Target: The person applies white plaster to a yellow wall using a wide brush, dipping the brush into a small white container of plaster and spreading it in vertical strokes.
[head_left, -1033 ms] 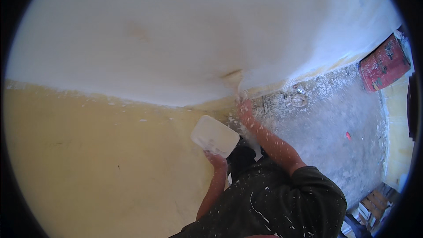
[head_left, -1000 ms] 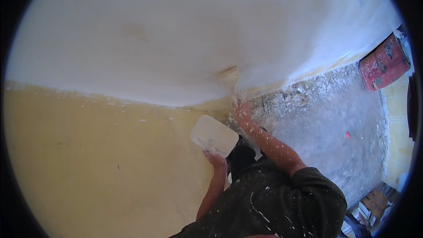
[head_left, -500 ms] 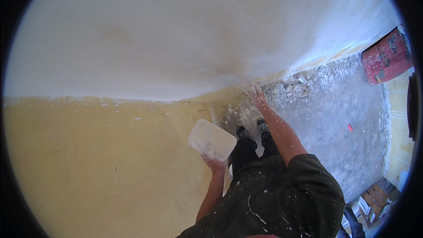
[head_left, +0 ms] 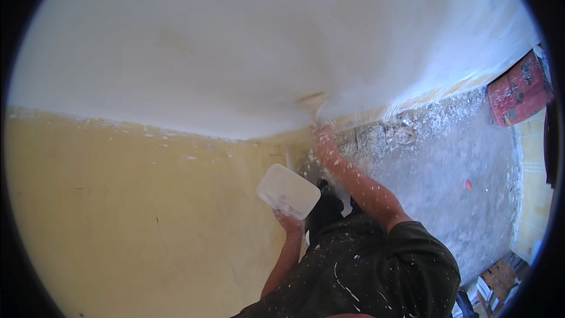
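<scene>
Foremost, a white-coated wall [head_left: 235, 35], which rose beyond the right hand [head_left: 323, 141] and the left hand [head_left: 287, 221]; a yellow wall surface [head_left: 147, 218], left of the left hand, flecked white along its upper border; a grey floor [head_left: 429, 188], right of the right hand, mottled with pale spatter; a dark short-sleeved shirt [head_left: 365, 271], nearer the body than either hand, dotted and streaked white; a red drum [head_left: 519, 93], well apart from the right hand, far to its right, its side patchy; a white tub [head_left: 288, 191], rectangular with rounded corners, just beyond the left hand, which was cupped against its near edge and supported it, the fingers largely hidden; a pale brush [head_left: 313, 103], just ahead of the right hand, which was curled closed around its handle, finger detail blurred, the bristle end against the white coat; a small red scrap [head_left: 468, 184], on the floor, well to the right hand's right.
</scene>
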`<state>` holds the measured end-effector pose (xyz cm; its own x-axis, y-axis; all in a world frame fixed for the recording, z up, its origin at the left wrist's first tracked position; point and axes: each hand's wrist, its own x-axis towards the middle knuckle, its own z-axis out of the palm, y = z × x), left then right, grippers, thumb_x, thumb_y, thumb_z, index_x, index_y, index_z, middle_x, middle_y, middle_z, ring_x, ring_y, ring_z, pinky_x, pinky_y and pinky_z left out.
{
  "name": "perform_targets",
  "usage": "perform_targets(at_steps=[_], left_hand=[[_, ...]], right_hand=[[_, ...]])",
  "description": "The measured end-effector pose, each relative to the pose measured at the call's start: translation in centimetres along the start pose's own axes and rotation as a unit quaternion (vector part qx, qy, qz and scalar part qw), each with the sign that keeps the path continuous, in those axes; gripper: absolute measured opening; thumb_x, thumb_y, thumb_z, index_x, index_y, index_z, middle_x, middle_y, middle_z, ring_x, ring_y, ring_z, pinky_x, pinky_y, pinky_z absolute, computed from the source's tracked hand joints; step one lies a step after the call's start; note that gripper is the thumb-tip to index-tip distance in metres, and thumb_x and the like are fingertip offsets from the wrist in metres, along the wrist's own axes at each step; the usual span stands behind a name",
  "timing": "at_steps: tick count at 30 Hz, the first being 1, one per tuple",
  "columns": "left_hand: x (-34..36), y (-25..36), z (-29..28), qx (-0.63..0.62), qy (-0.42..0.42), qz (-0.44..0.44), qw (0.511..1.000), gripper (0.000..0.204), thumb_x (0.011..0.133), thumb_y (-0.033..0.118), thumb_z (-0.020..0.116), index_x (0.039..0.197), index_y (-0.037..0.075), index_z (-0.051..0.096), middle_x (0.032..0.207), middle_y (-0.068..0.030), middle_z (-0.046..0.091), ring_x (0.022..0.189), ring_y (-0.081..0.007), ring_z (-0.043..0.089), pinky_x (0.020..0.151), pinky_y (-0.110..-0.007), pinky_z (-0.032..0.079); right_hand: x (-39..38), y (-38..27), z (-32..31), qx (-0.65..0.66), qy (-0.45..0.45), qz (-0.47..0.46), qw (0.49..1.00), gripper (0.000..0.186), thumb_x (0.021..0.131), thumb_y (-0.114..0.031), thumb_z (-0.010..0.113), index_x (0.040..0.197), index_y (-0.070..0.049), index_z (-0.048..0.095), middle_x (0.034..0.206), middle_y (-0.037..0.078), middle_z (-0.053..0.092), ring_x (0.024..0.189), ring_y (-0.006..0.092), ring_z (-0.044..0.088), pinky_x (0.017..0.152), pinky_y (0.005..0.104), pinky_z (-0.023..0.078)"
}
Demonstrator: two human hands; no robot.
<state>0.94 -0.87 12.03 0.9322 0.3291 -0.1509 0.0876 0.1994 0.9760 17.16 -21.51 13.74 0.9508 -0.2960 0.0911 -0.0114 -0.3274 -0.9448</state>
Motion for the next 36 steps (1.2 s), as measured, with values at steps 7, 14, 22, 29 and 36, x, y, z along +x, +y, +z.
perform_targets(at_steps=[7,14,22,29,36], left_hand=[[0.9,-4.0,-2.6,0.259,0.012,0.099,0.961,0.052,0.093,0.034,0.032,0.138,0.012,0.016,0.135,-0.0115,0.033,0.122,-0.0273,0.036,0.100,-0.044,0.033],[0.8,-3.1,-1.6,0.082,0.063,0.028,0.994,0.047,0.089,0.012,0.037,0.130,-0.007,0.026,0.136,-0.0254,0.026,0.125,-0.0370,0.027,0.107,-0.042,0.018],[0.9,-5.7,-3.9,0.302,0.040,0.082,0.949,0.042,0.092,0.026,0.036,0.130,0.009,0.029,0.123,-0.0096,0.042,0.111,-0.0251,0.046,0.092,-0.040,0.042],[1.5,-7.1,-4.6,0.228,0.069,0.076,0.968,0.048,0.090,0.019,0.036,0.132,0.001,0.024,0.130,-0.0159,0.034,0.119,-0.0292,0.035,0.100,-0.040,0.030],[0.9,-6.5,-3.8,0.280,0.055,0.093,0.954,0.048,0.093,0.025,0.035,0.134,0.004,0.023,0.127,-0.0128,0.038,0.115,-0.0255,0.042,0.095,-0.039,0.038]], right_hand=[[-3.3,-22.2,-9.9,0.284,0.022,-0.081,0.955,0.034,0.092,-0.022,0.044,0.119,-0.003,0.046,0.083,0.006,0.054,0.070,0.0142,0.047,0.061,0.0303,0.041],[2.6,-6.2,-1.6,0.313,0.062,-0.025,0.947,0.038,0.089,-0.019,0.049,0.123,-0.003,0.043,0.086,0.004,0.051,0.066,0.0110,0.043,0.057,0.0255,0.039],[-4.3,20.3,6.5,0.210,-0.029,0.163,0.964,0.042,0.086,-0.017,0.049,0.125,-0.005,0.041,0.106,0.008,0.047,0.088,0.0176,0.041,0.074,0.0323,0.035],[1.2,17.4,3.3,-0.378,-0.081,-0.260,0.885,0.039,0.081,-0.013,0.048,0.119,-0.005,0.045,0.127,0.019,0.040,0.118,0.0301,0.036,0.098,0.0455,0.025],[-1.7,-15.3,-7.7,0.024,-0.083,-0.052,0.995,0.026,0.087,-0.015,0.049,0.111,-0.004,0.050,0.081,0.004,0.054,0.070,0.0158,0.052,0.066,0.0316,0.040]])
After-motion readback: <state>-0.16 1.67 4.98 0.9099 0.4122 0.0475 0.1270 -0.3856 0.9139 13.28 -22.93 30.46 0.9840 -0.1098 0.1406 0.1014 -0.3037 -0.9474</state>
